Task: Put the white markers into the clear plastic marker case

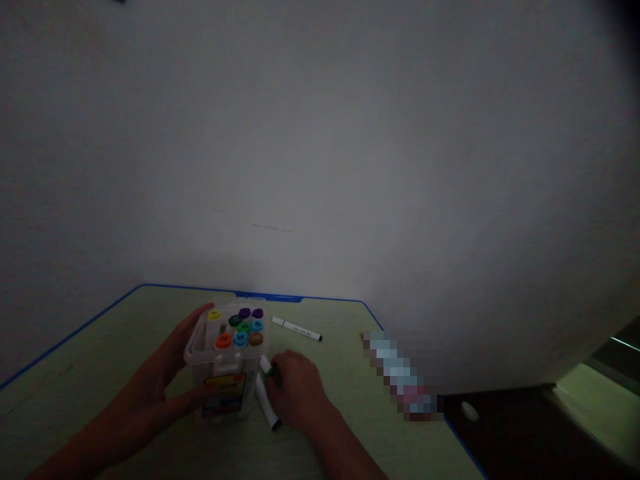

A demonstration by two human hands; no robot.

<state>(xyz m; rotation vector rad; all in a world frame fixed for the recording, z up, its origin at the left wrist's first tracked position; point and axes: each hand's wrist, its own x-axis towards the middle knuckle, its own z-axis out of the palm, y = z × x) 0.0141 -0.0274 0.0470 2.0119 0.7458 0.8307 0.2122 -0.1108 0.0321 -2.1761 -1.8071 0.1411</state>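
Observation:
My left hand point(173, 373) is wrapped around the left side of a clear plastic marker box point(200, 357), thumb across its front near a dark label. Several markers stand upright in the box, their yellow, purple, green, blue, orange and brown ends point(241, 339) showing at the top. Just right of the box, the fingers of my right hand point(297, 387) are closed on a white marker point(265, 365) with a green part. Below that, a second white marker point(267, 403) with a dark tip lies against the box's right side. Behind my right hand lies another white marker point(297, 328) with a black end.
The pale green table point(345, 373) has a blue edge and stands against a grey wall point(320, 167). A blurred-out long object point(400, 373) lies along the table's right edge. Beyond it, a small white oval item point(470, 411) rests on a dark surface lower down.

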